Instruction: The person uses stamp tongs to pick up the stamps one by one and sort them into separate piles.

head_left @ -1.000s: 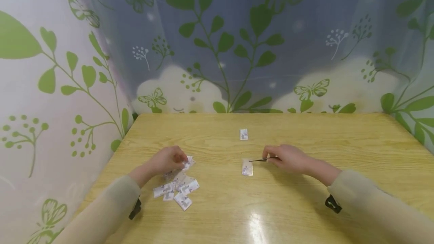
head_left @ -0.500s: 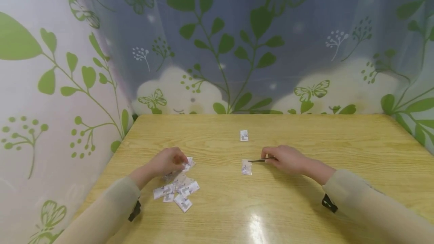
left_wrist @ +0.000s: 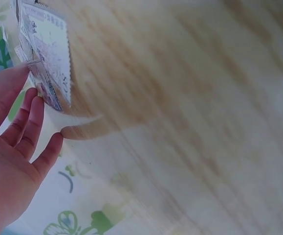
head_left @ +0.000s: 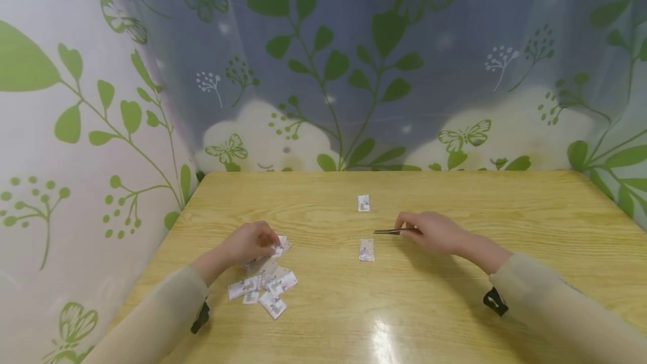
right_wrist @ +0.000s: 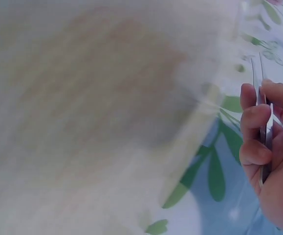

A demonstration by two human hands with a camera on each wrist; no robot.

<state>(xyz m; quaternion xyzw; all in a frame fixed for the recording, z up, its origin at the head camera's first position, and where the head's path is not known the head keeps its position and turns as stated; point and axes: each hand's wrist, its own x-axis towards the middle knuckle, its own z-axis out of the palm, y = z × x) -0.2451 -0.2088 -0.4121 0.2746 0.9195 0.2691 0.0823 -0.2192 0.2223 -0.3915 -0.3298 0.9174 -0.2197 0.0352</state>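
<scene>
One stamp-like slip [head_left: 366, 250] lies free now, seemingly placed; right hand [head_left: 432, 232] grips lifted tweezers [head_left: 387, 232]. Left hand [head_left: 246, 242] pinches another slip [left_wrist: 47, 91] toward left tabletop edge [head_left: 155, 275].

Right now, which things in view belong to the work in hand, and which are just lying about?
Seemingly part of the job:
tweezers, held in the right grip
printed piece, pinched in the left grip
pile of printed pieces
single near piece
single far piece

Just there, it seems:
leafy backdrop
table, though it carries the work
</scene>
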